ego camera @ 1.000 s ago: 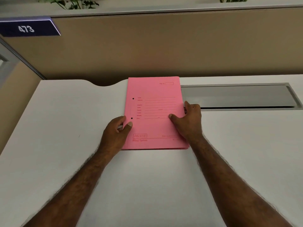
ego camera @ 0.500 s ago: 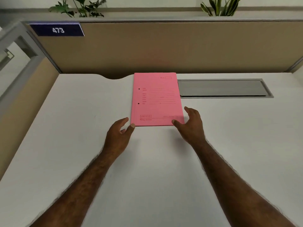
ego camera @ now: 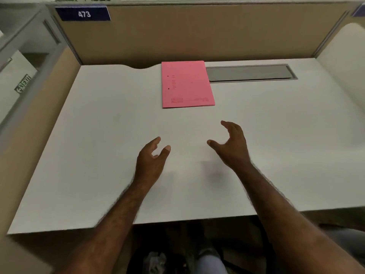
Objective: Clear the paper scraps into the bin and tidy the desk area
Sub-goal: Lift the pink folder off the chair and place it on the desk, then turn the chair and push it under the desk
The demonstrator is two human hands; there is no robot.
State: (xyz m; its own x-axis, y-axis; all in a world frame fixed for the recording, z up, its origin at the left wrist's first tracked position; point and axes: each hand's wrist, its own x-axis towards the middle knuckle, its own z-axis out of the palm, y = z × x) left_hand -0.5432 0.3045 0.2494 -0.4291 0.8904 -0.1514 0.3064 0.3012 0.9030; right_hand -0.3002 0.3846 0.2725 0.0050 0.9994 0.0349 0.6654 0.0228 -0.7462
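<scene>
A pink file folder (ego camera: 187,84) lies flat at the back of the white desk (ego camera: 98,145), its far edge against the partition. My left hand (ego camera: 151,159) hovers over the desk's middle, fingers apart and empty, well short of the folder. My right hand (ego camera: 231,145) is beside it, also spread and empty. Under the desk's front edge, a dark bin (ego camera: 167,252) shows something crumpled and pale, apparently paper scraps (ego camera: 156,261), inside.
A grey metal cable tray lid (ego camera: 248,73) is set into the desk just right of the folder. Tan partition walls (ego camera: 197,34) close the back and left, with a blue "473" sign (ego camera: 83,14). My knee in jeans (ego camera: 209,262) shows below the desk.
Both hands let go of the pink folder and pulled back toward me. The folder stays at the back of the desk. My view has drawn back, showing the desk's front edge and the bin.
</scene>
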